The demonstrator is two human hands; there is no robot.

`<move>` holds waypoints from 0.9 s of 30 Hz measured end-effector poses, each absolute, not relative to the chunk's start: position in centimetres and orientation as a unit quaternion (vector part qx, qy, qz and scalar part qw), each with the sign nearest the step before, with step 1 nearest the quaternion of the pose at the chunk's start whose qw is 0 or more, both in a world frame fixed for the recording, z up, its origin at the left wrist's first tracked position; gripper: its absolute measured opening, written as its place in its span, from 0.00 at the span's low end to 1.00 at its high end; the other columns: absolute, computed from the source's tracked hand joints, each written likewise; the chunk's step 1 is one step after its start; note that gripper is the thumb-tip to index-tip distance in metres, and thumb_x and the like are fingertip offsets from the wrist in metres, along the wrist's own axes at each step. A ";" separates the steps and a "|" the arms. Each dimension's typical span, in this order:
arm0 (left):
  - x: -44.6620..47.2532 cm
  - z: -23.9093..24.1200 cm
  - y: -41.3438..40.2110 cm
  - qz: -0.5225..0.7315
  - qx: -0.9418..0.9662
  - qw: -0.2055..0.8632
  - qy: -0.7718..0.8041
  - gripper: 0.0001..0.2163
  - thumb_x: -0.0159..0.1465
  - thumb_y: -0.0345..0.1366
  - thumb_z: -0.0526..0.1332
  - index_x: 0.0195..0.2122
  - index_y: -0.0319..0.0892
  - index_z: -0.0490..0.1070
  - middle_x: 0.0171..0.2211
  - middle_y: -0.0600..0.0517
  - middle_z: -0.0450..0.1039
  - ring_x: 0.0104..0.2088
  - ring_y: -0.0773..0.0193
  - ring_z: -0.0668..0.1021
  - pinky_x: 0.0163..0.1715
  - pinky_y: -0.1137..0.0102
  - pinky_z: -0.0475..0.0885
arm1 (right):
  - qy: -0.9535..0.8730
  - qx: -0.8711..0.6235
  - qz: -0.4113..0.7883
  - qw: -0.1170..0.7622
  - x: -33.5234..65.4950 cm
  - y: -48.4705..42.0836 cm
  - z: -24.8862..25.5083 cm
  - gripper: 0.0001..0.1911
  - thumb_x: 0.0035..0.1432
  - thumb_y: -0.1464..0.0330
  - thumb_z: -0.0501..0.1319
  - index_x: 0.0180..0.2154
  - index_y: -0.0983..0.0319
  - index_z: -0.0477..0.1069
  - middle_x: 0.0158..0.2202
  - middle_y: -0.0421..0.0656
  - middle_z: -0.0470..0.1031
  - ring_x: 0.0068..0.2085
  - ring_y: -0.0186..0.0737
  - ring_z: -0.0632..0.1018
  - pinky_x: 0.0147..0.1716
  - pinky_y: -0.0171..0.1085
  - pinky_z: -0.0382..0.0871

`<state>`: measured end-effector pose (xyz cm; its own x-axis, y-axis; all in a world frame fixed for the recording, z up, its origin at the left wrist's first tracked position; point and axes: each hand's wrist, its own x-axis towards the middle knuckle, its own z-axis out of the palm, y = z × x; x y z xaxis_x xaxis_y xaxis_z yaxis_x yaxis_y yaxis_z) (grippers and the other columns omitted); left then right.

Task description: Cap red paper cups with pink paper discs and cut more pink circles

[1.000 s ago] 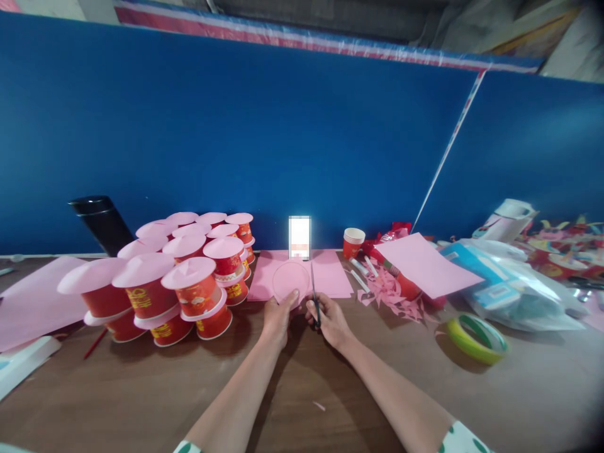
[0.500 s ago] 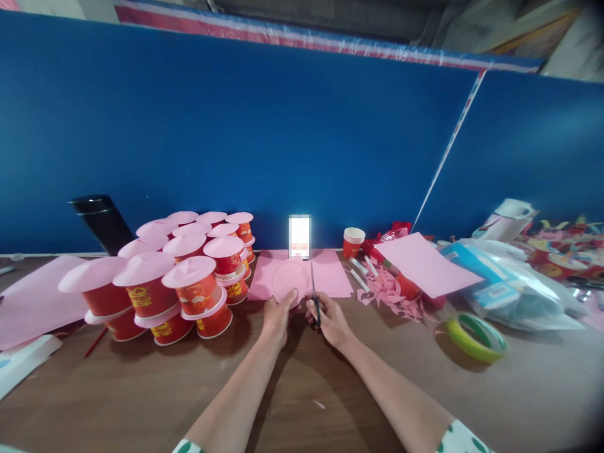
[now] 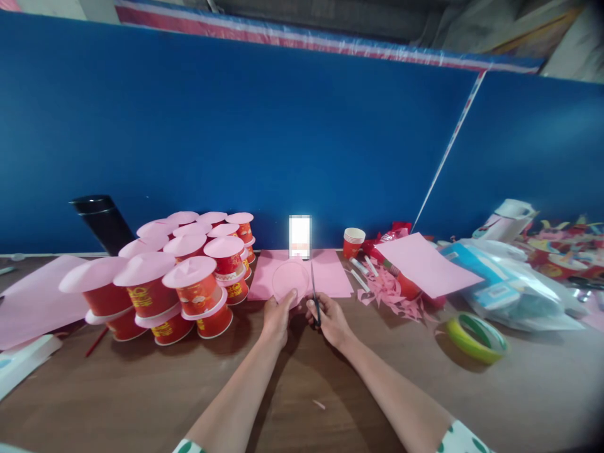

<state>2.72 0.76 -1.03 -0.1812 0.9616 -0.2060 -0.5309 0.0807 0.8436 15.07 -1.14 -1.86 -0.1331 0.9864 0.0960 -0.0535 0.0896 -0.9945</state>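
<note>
The person's left hand [image 3: 277, 319] pinches a round pink paper disc [image 3: 290, 277] by its near edge, thumb on top; from here I can't tell whether it touches the smooth pink sheets [image 3: 333, 277] behind it. Just beside, the right hand [image 3: 331, 321] has its fingers curled round the handles of slim dark scissors [image 3: 316, 313], the narrow blades pointing away next to the disc. On the brown, wood-grained counter [image 3: 264, 402] to the left, printed red cups [image 3: 151, 302] stand two high, topped with shallow pink paper cones [image 3: 189, 272]. Over on the right lie curly pink scraps [image 3: 391, 292], near a short nest of paper cups [image 3: 353, 244]. A glossy yellow-green tape ring [image 3: 488, 356] sits near a crinkled plastic bag [image 3: 528, 311].
</note>
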 end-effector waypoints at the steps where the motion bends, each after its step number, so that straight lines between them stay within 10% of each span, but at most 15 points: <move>1: 2.7 -1.0 0.8 0.632 0.244 0.591 0.438 0.16 0.44 0.36 0.70 0.32 0.36 0.71 0.28 0.50 0.74 0.26 0.67 0.75 0.25 0.74 0.72 | -0.542 -0.429 0.522 0.499 15.1 -1.1 -1.8 0.16 0.52 0.58 0.61 0.38 0.62 0.66 0.20 0.34 0.66 0.21 0.29 0.68 0.18 0.27 0.59; 27: 2.8 -1.9 0.9 0.622 0.280 0.590 0.431 0.17 0.46 0.39 0.69 0.35 0.35 0.73 0.32 0.46 0.76 0.28 0.64 0.77 0.28 0.71 0.73 | -0.542 -0.426 0.528 0.495 15.0 -1.1 -2.1 0.17 0.51 0.56 0.60 0.36 0.61 0.66 0.22 0.36 0.68 0.21 0.29 0.68 0.17 0.27 0.59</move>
